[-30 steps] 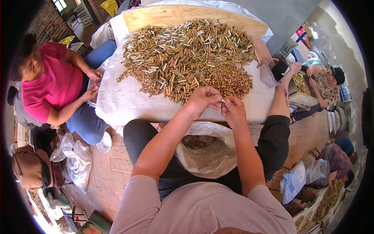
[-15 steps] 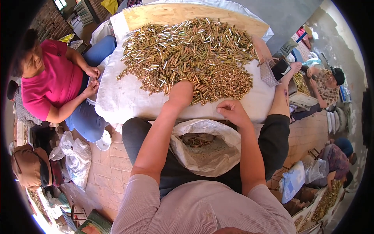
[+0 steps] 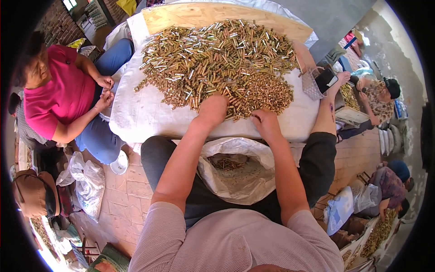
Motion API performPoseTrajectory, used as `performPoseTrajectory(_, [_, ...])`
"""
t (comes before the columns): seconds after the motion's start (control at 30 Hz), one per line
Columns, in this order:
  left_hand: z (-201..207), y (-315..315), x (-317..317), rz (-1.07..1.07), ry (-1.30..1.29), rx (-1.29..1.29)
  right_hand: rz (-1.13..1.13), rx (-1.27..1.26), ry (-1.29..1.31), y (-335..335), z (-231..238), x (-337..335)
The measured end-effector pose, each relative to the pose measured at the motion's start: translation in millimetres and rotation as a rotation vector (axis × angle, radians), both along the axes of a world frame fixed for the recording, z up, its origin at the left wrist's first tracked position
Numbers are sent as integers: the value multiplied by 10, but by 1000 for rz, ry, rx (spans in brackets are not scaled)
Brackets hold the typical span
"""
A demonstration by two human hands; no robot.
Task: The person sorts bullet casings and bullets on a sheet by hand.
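Note:
A wide heap of small brass-coloured metal tubes (image 3: pixel 217 54) covers much of the white cloth-topped table (image 3: pixel 136 113). Along its near right side lie shorter, nut-like coppery pieces (image 3: pixel 267 93). My left hand (image 3: pixel 214 109) is curled over the near edge of the heap, its fingertips hidden among the pieces. Just to its right, my right hand (image 3: pixel 266 123) touches the heap's near edge with its fingers drawn together; whatever is in them is too small to name. In my lap, below both hands, a white woven sack (image 3: pixel 240 197) gapes, with some metal tubes (image 3: pixel 226 163) inside.
A wooden board (image 3: pixel 181 16) borders the table's far side. At the left sits a person in a pink shirt (image 3: pixel 50 90), hands together. Another person's arm (image 3: pixel 327 106) rests by the table's right end, near a checked pouch (image 3: pixel 312 84). Plastic bags (image 3: pixel 88 186) stand on the brick floor.
My right hand has moved forward and left, from above the table's near edge to the heap. My left hand has shifted slightly right, staying at the heap.

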State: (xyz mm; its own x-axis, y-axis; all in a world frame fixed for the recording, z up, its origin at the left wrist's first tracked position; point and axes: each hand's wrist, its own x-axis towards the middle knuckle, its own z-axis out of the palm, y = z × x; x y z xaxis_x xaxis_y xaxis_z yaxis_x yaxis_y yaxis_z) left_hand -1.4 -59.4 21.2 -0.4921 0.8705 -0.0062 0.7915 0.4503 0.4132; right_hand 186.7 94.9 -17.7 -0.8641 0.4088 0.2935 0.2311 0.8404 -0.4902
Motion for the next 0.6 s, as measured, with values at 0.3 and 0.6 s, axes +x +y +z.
performPoseTrajectory(0.3, [-3,20,-4,-39,-207,315,-44,50,46,-45,-102,-59])
performPoseTrajectory(0.6, [71,83,126,-129,-921,415,-112,-513,265,-203,-30,-67])
